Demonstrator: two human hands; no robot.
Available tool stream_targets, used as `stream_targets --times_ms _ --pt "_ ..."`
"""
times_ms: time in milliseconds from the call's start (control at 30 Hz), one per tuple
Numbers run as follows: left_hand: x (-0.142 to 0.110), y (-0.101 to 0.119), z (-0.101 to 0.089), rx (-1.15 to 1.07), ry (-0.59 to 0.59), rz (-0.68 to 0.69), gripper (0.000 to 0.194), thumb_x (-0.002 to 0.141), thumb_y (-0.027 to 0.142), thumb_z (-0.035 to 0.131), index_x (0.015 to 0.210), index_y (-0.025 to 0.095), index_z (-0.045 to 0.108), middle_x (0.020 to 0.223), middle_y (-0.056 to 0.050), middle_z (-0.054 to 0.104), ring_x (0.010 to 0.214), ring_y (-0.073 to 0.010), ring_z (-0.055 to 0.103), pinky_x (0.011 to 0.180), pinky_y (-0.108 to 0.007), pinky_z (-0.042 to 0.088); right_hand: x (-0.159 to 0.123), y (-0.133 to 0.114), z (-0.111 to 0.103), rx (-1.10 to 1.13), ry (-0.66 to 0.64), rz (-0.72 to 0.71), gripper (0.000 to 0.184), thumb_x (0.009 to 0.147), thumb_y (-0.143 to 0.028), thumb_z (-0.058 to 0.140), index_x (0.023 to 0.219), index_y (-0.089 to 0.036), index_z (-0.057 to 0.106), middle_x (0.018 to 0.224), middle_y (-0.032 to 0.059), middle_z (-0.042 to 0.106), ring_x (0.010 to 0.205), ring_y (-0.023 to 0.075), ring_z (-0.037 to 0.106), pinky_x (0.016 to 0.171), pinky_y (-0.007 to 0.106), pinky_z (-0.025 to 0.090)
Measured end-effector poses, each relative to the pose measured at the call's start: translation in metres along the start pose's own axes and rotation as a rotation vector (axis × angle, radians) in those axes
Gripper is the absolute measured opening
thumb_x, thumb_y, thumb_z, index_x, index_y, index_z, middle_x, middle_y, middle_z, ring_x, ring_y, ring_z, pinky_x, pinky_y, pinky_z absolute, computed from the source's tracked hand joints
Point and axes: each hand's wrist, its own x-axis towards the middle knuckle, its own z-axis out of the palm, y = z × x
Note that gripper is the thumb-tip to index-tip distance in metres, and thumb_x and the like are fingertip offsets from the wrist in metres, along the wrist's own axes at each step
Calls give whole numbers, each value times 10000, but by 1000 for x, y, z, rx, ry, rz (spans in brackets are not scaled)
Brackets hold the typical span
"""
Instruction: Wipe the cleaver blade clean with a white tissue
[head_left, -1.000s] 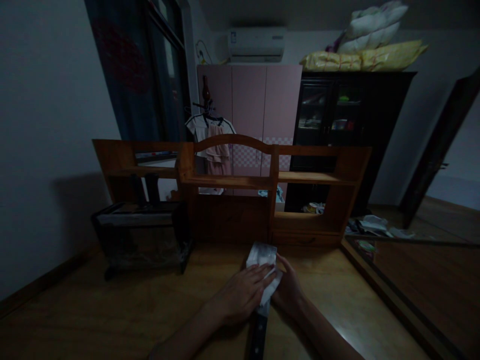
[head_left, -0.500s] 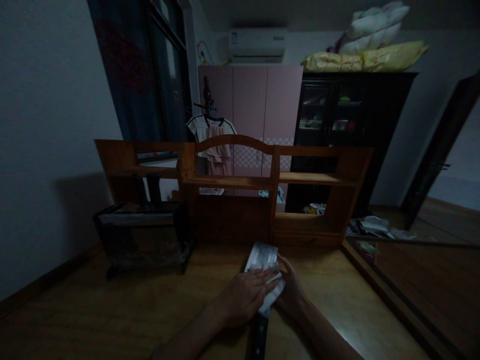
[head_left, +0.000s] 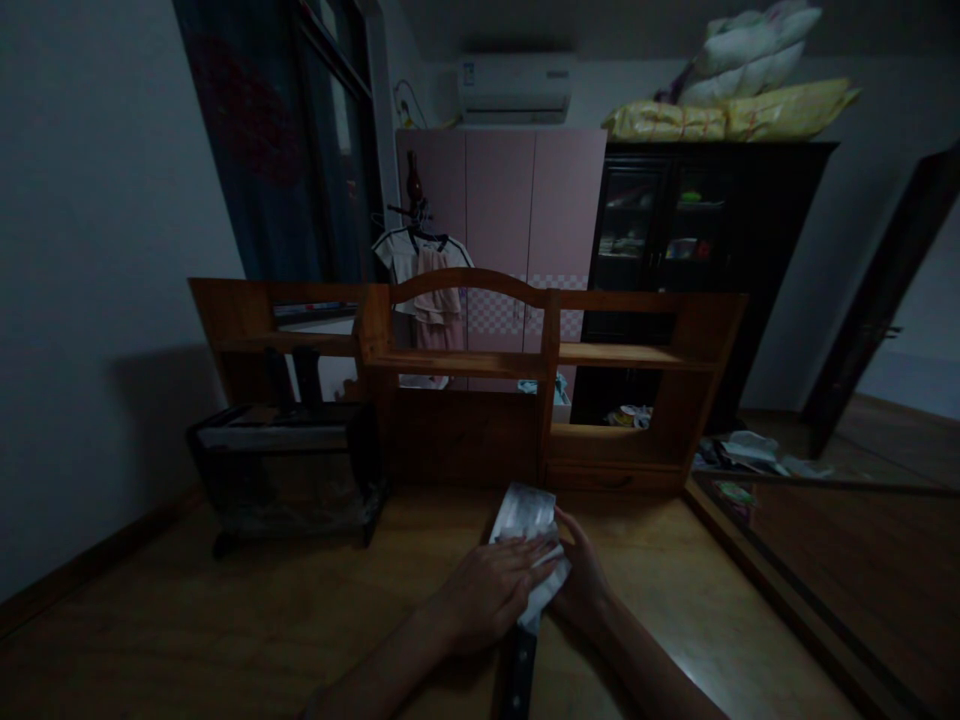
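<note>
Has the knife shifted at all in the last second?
No, not noticeably, in any direction: judged against the shelf, the knife keeps its place.

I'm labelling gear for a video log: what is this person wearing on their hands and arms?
The left hand and right hand are bare, with no gloves. No watch, bracelet or sleeve can be made out on the left forearm or right forearm, though the light is dim.

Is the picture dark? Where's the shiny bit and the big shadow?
Head view: yes, dim overall; head view: pale glare on the table, right of the right forearm; head view: soft shadow on the wall.
</note>
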Motion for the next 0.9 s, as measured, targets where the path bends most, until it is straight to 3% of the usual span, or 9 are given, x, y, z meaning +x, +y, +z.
stream_targets --times_ms 267,400,600,733,900 --pt "0 0 1 14 -17 -2 504 1002 243 271 1505 272 254 1544 -1 294 1426 -157 267 1170 -379 259 3 2 -3 10 17 -49 330 848 -409 594 788 -109 718 717 88 744 734 215 716 755 316 545" --pt "0 -1 2 3 -13 -25 483 1014 256 250 1494 299 280 1545 27 294 1428 -147 260 1184 -377 234 3 2 -3 16 12 -25 318 856 -394 580 811 -105 707 744 93 743 784 236 714 791 357 542" --pt "-2 -17 14 -18 65 -195 499 1032 276 158 1530 290 134 1590 23 142 1459 -150 139 1202 -377 192 2 2 2 95 -125 -31 395 866 -441 553 1058 -113 665 958 118 740 946 258 687 859 396 520" --pt "1 -27 21 -28 45 -184 515 1031 282 139 1537 269 44 1602 10 60 1467 -170 79 1207 -384 170 1 1 3 93 -122 -46 464 864 -486 542 1111 -107 647 1034 137 726 994 270 674 867 399 517" --pt "25 -37 27 -14 -42 -140 536 1024 274 173 1540 247 31 1604 -15 36 1469 -194 41 1207 -411 154 0 0 1 131 -137 -40 504 872 -502 525 1186 -118 612 1143 141 693 1084 274 643 894 409 504"
